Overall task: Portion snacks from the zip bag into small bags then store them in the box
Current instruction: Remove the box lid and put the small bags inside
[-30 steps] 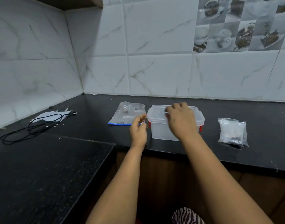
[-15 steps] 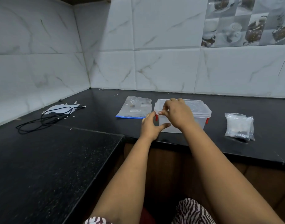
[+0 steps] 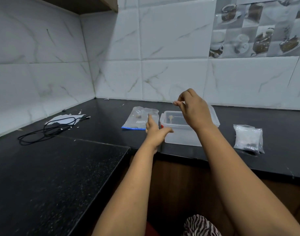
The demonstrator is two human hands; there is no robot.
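Observation:
A clear plastic box (image 3: 180,136) with red clips stands near the counter's front edge. My right hand (image 3: 192,109) pinches the near-left edge of its clear lid (image 3: 214,114) and holds it tilted up above the box. My left hand (image 3: 155,130) rests against the box's left front corner, fingers straight and thumb along the wall. A small beige item (image 3: 170,117) shows inside the box. The zip bag (image 3: 139,118), clear with a blue strip, lies flat just left of the box. A stack of small clear bags (image 3: 248,138) lies to the right.
The black stone counter (image 3: 273,120) meets a second slab (image 3: 52,167) at the left. A black cable (image 3: 49,127) and a white paper (image 3: 64,118) lie at the far left. Tiled walls close the back and left sides.
My right hand has lifted the lid off the box, which was closed before. My left hand moved from beside the box to its left front corner. The camera tilted up.

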